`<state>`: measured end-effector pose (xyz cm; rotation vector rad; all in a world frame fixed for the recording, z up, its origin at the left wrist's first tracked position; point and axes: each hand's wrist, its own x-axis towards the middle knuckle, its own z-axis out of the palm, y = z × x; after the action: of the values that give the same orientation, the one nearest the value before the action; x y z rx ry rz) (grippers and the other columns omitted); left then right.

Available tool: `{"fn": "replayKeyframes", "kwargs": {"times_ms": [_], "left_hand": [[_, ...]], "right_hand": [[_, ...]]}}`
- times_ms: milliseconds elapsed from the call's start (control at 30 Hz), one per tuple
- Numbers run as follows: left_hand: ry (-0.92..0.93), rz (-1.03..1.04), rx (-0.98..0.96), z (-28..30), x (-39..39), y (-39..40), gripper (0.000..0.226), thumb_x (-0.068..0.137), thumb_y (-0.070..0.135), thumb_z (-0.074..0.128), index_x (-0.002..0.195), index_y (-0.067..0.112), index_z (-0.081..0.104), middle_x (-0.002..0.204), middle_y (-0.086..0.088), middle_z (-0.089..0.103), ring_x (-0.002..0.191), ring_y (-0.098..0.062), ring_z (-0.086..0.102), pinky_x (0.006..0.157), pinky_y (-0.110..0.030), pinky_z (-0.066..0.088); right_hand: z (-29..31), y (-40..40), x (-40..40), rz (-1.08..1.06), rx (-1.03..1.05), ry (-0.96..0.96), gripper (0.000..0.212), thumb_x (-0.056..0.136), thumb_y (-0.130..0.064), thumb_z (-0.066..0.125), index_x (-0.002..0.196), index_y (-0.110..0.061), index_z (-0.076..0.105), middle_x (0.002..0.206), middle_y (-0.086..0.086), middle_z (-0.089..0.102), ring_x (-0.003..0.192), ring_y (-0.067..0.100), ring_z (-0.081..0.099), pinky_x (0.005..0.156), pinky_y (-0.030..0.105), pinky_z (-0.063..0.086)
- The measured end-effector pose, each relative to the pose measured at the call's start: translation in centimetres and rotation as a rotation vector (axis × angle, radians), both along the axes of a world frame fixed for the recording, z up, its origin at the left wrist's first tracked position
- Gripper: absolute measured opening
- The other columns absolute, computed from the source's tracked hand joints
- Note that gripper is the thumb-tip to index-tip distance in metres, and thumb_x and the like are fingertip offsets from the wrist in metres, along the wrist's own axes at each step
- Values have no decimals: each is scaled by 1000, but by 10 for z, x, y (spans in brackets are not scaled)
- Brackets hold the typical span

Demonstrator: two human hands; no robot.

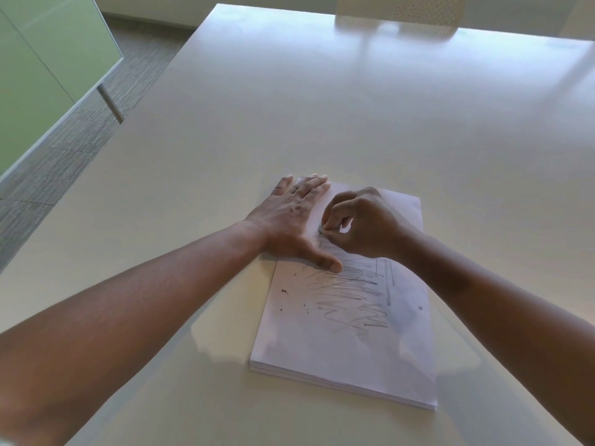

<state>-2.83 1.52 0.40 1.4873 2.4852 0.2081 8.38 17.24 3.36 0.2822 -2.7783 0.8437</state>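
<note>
The left hand (288, 220) lies flat, pinning the paper stack (322, 358) to the desk (289, 107), the right hand (363, 223) beside it pinches a small eraser (320, 228), and most pencil scribbles (351, 300) below both wrists seem not yet rubbed out.

White paper stack (347, 355), its top sheet crossed by grey zigzag scribbles (351, 304), dark specks (285, 291) to their left; a grey eraser (322, 229); cream table (322, 107); streaked grey carpet (64, 146) and pale green panel (32, 75) at left; far cream chair (418, 9) with a dotted pattern

White table (322, 107), paper stack (338, 355) lying flat
</note>
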Motion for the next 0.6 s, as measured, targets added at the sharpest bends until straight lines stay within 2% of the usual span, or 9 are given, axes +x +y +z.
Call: {"fn": "replayKeyframes", "kwargs": {"times_ms": [67, 167, 233, 433, 600], "left_hand": [[-3, 1, 2, 0, 1, 0, 164, 39, 113, 34, 165, 15, -2, 173, 3, -5, 158, -9, -13, 127, -46, -10], [-2, 4, -9, 0, 1, 0, 165, 37, 114, 33, 165, 15, -3, 173, 4, -6, 158, -10, -13, 127, -46, -9], [-3, 4, -16, 0, 1, 0, 165, 37, 114, 33, 165, 15, -3, 173, 4, -7, 158, -11, -13, 127, -46, -10], [-3, 6, -5, -1, 1, 0, 164, 39, 112, 36, 165, 15, -1, 173, 4, -5, 157, -9, -14, 127, -45, -9], [-3, 8, -18, 2, 2, 0, 163, 39, 112, 37, 165, 16, -3, 173, 4, -7, 157, -9, -14, 127, -45, -11]], "right_hand": [[0, 1, -2, 6, 12, -6, 8, 70, -5, 77, 66, -11, 76, 73, -2, 73, 58, 8, 62, 61, 25, 54], [0, 16, -15, -137, 24, 5, 6, 73, -11, 76, 67, -13, 76, 74, -3, 72, 61, 12, 64, 63, 34, 56], [0, 21, -17, -201, 18, 11, 6, 73, -11, 76, 67, -13, 76, 73, -3, 71, 62, 13, 64, 63, 35, 55], [4, -1, 1, -5, 8, -41, 10, 69, -4, 77, 63, -12, 75, 70, -1, 72, 57, 8, 60, 60, 21, 51], [2, 20, -15, -179, 22, 0, 7, 73, -11, 75, 65, -13, 76, 72, -2, 71, 61, 15, 65, 62, 35, 55]]}}
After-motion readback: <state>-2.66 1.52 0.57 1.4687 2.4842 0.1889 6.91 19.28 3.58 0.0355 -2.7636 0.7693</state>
